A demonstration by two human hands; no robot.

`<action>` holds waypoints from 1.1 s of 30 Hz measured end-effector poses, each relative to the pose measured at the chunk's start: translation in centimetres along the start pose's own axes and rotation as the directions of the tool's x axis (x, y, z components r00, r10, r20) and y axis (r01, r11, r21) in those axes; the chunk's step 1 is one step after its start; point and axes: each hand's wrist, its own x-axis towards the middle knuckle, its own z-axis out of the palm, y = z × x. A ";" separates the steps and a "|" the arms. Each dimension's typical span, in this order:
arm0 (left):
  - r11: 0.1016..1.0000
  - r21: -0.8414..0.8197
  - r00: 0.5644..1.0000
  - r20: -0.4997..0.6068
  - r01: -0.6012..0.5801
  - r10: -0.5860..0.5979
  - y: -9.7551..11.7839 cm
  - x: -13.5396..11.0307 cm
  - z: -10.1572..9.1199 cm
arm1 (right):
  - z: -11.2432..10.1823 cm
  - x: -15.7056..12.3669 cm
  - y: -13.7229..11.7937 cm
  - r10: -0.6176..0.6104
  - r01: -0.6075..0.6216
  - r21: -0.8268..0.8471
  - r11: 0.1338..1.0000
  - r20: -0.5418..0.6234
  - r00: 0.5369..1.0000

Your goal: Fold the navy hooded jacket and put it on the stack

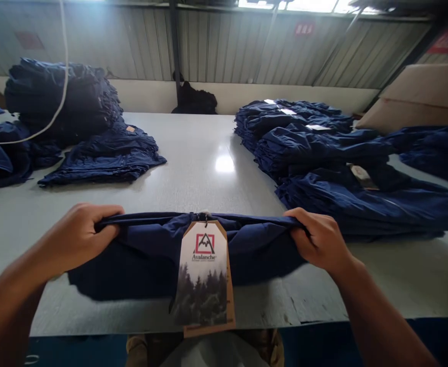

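Note:
A navy blue garment [151, 255] is stretched between my two hands just above the near edge of the grey table [204, 158]. My left hand [80, 234] is closed on its left end, and my right hand [319, 239] is closed on its right end. A cardboard hang tag [204, 278] reading "Avalanche", with a mountain logo and a forest picture, dangles from the middle of the garment's upper edge and hangs over the table edge.
Folded navy garments lie in stacks at the right [323, 153] and in a heap at the back left [63, 102], with one flat pile [109, 158] beside it. A white cord [61, 76] hangs at left. Cardboard boxes [422, 97] stand at the far right.

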 end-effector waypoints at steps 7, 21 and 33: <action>0.987 0.086 0.954 0.282 -0.133 0.104 -1.2 5.3 5.0 | 2.2 3.6 3.5 0.174 -0.159 -0.075 0.984 0.295 0.939; 0.905 0.373 0.947 0.310 -0.206 0.088 -4.2 11.1 15.6 | 12.3 8.1 9.4 0.231 -0.062 -0.352 0.934 0.465 0.855; 0.958 -0.265 0.944 0.274 -0.110 0.184 1.5 18.4 21.1 | 19.1 8.6 1.2 0.080 -0.142 0.184 0.973 0.312 0.947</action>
